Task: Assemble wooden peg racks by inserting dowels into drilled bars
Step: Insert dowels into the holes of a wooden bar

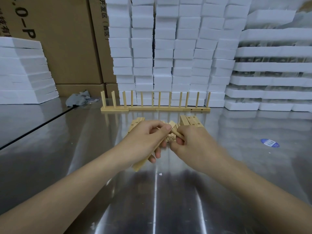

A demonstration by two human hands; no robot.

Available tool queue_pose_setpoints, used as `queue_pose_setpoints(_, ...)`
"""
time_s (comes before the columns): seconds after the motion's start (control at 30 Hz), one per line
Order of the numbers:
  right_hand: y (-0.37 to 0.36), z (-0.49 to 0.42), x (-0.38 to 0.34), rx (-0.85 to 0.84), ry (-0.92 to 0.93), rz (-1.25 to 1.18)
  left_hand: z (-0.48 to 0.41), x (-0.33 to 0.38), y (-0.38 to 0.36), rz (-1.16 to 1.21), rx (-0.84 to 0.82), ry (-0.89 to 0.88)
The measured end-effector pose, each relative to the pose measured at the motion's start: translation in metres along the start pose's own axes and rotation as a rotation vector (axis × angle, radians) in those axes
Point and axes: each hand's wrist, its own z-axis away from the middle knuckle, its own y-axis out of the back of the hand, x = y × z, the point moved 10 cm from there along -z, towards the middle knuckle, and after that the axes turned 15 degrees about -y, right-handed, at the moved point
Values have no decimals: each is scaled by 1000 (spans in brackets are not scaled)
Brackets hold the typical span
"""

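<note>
My left hand grips the bar; my right hand pinches a dowel. I must enter it square to the hole.

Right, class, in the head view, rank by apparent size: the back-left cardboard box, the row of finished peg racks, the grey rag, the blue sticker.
1. cardboard box
2. row of finished peg racks
3. grey rag
4. blue sticker; it lies nearer the camera than the rag, so their real order is unsure.
</note>
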Motion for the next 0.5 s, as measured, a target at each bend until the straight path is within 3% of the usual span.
queue_pose_setpoints(0.17, 0, 12, -14, 151, 64, 106, 3, 0, 1, 42, 78, 15)
queue_pose_setpoints(0.37, -13, 6, -10, 157, 29, 90, 9, 4, -13, 9, 73, 11)
queue_pose_setpoints(0.5, -12, 2, -9, 178, 0, 94, 8, 14, -16, -230, 21, -67)
